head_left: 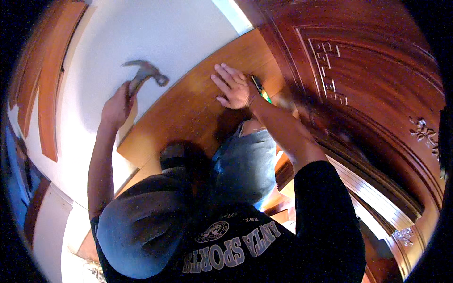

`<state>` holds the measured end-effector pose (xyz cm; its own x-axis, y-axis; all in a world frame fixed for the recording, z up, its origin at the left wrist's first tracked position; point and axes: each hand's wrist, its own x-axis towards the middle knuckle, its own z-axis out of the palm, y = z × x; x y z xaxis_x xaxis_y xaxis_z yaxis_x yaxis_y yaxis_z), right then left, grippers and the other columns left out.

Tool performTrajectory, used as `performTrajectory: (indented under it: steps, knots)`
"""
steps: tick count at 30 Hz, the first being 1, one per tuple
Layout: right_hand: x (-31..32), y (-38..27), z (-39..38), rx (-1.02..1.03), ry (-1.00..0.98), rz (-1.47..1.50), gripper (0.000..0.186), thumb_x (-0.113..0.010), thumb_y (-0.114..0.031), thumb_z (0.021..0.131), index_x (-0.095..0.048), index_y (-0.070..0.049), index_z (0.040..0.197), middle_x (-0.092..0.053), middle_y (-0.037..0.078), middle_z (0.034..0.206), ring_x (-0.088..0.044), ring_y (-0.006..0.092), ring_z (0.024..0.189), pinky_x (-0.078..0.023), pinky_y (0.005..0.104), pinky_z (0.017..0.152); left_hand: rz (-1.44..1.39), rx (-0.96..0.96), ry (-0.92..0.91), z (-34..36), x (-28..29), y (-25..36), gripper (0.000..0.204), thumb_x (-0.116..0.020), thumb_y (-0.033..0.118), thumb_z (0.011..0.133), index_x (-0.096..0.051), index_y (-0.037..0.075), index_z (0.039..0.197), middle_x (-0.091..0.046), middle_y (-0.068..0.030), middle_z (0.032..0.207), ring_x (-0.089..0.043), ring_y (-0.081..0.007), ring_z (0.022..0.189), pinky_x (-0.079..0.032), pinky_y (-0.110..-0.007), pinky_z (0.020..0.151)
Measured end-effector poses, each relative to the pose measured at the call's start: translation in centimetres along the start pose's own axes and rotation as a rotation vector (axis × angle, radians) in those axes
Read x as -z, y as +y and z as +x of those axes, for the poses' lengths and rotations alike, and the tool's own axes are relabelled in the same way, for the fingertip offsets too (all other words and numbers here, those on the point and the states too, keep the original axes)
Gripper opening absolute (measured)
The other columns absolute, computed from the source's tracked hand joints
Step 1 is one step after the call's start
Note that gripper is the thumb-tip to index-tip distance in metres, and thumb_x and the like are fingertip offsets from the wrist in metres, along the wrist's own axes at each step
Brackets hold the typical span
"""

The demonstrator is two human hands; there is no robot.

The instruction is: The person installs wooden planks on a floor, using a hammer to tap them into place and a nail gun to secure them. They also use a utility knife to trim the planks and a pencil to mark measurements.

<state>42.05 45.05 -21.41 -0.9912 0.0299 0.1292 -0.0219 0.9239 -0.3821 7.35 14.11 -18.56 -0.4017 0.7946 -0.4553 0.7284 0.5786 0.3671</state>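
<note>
My left hand (118, 106) is closed on the handle of a claw hammer (146, 73), whose slightly blurred head is raised over the white surface at the left. My right hand (231, 85) has its fingers out flat over a wooden plank (184, 108); I cannot tell whether the palm presses on it. Just right of that hand lies a slim black, yellow and green tool (259, 87), partly hidden by the wrist. My knee in jeans rests by the plank, below the right hand.
A dark red carved wooden door (363, 66) fills the right side. Light mouldings (373, 188) run below it. Upright wooden strips (49, 127) stand against a pale surface at the left. A bright narrow strip (236, 14) shows at the top.
</note>
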Motion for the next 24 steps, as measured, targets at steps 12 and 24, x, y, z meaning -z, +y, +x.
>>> performTrajectory:
  steps: [12,24]
  knots:
    - [0.3,-0.3,0.5,-0.052,-0.065,0.003,0.084,-0.075,-0.04,0.082,-0.046,-0.008,0.154,-0.033,0.022,0.166,-0.036,0.0404,0.15,-0.035,0.0547,0.118,0.045,0.179,0.07,-10.6,-1.1,-11.3,0.06,-0.06,0.028,0.103,-0.038,0.004,0.153,-0.064,-0.0293,0.13,-0.067,-0.0495,0.108,-0.058,-0.054,0.087]
    - [1.5,-0.6,0.5,-0.075,-0.137,0.003,0.078,-0.071,-0.038,0.087,-0.046,-0.009,0.154,-0.027,0.019,0.169,-0.03,0.0363,0.155,-0.031,0.0515,0.122,0.089,0.148,0.188,-14.2,-1.9,-12.5,0.057,-0.065,0.019,0.099,-0.042,0.008,0.15,-0.061,-0.0254,0.13,-0.066,-0.0478,0.106,-0.057,-0.052,0.089]
